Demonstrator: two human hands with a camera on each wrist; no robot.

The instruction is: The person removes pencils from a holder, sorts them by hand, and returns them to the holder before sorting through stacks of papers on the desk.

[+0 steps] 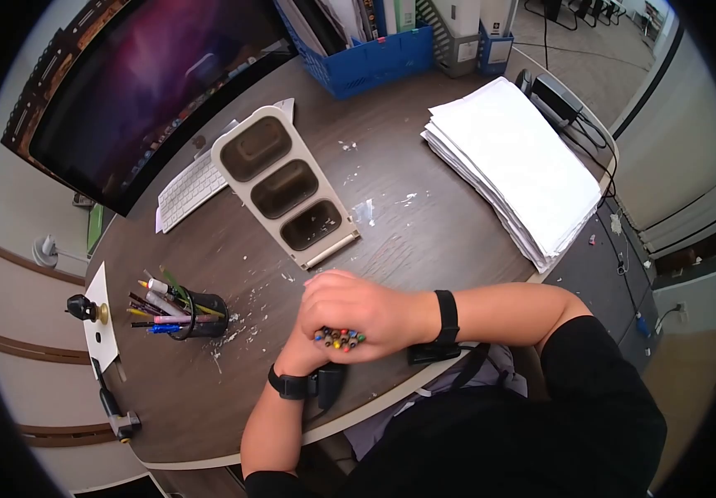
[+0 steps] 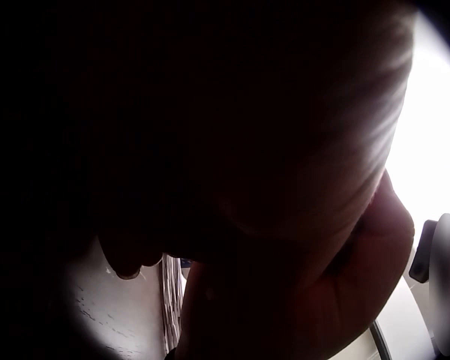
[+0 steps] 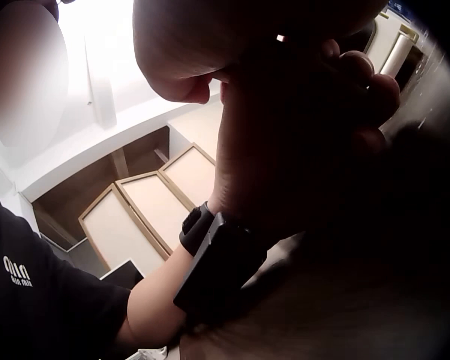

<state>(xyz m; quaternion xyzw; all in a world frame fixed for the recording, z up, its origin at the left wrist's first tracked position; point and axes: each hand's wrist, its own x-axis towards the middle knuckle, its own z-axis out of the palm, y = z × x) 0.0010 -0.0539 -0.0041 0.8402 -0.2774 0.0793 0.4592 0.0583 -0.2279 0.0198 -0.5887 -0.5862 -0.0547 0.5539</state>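
In the head view, a tight bundle of coloured pencils [image 1: 340,339] shows only its ends, with blue, yellow, red and green among them. My right hand [image 1: 354,307] grips the bundle from above, fingers curled over it. Pressed in against it from the front, my left hand [image 1: 298,350] clasps the same bundle, much of it hidden under the right. Curled fingertips [image 3: 382,94] show in the right wrist view. The left wrist view is mostly a dark hand [image 2: 307,217] up close. Just beyond the hands stands a beige organizer [image 1: 279,220] with three compartments.
A black mesh pen cup [image 1: 209,314] stands at left amid white scraps. Behind are a keyboard [image 1: 196,189] and monitor [image 1: 159,83]. A paper stack [image 1: 524,158] lies at right, near a blue file basket [image 1: 383,62]. The desk's front edge [image 1: 358,415] runs below the forearms.
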